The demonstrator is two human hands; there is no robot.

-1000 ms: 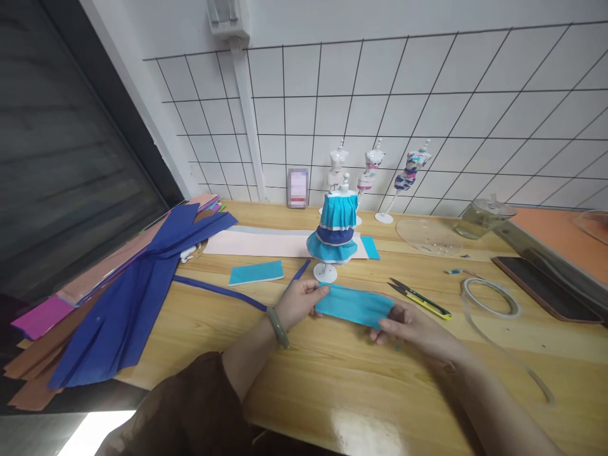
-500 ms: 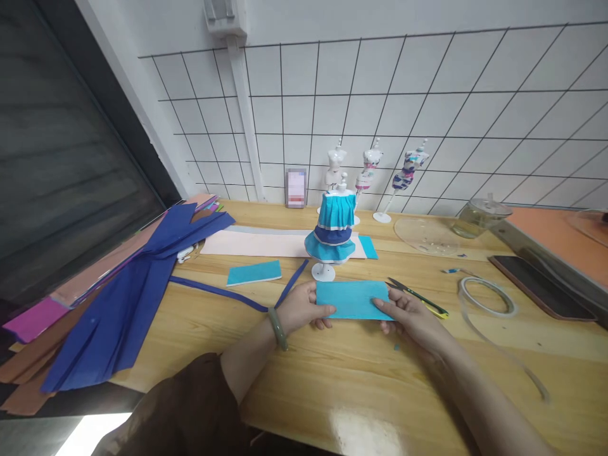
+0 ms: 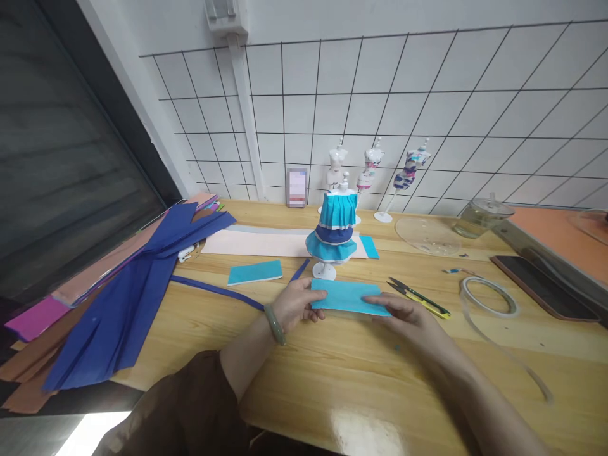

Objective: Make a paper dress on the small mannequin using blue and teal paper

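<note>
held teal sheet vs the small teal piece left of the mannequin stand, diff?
The held teal sheet is pinched at both ends by the left hand and right hand; the small teal piece lies untouched on the table. The held sheet looks longer. Both are the same teal, roughly rectangular.

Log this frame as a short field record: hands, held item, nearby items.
left hand: grips the left end of the turquoise paper piece
right hand: fingers on the piece's right end
paper piece: flat, low over the wooden table
behind it: mini mannequin in blue dress
right of it: snips, tape roll
left of it: small turquoise strip, dark blue paper sheets
</note>
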